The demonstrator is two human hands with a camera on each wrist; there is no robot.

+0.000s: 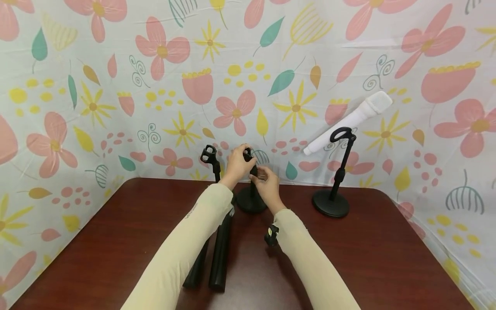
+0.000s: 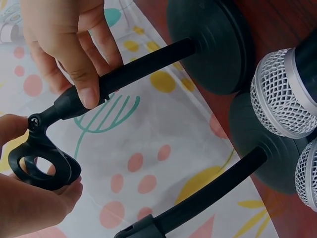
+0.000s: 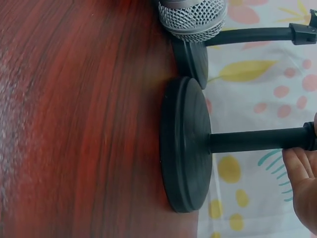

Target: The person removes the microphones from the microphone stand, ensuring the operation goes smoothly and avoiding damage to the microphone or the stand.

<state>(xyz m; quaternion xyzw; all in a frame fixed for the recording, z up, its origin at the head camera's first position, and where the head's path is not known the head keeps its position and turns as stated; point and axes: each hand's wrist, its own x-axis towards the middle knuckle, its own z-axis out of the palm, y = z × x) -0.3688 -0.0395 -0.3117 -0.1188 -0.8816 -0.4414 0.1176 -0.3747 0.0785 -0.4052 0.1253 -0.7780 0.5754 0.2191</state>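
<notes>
A black desktop microphone stand [image 1: 251, 202] stands upright on its round base [image 3: 185, 148] at the table's back edge, between both hands. My left hand [image 1: 237, 165] grips the microphone clip [image 2: 42, 161] at its top, fingers and thumb around the ring. Just below, my right hand [image 1: 268, 186] pinches the collar [image 2: 74, 101] of the pole between thumb and fingers. Past my left forearm, a second stand [image 1: 211, 159] with a clip rises close beside this one. Two black microphones [image 1: 220, 262] with silver mesh heads [image 2: 282, 94] lie on the table, partly covered by my left sleeve.
On the right, a third black stand [image 1: 334, 202] has a white microphone [image 1: 348, 122] slanting at its clip. The brown wooden table [image 1: 368, 258] ends at a flower-patterned cloth [image 1: 155, 99] behind and at the sides.
</notes>
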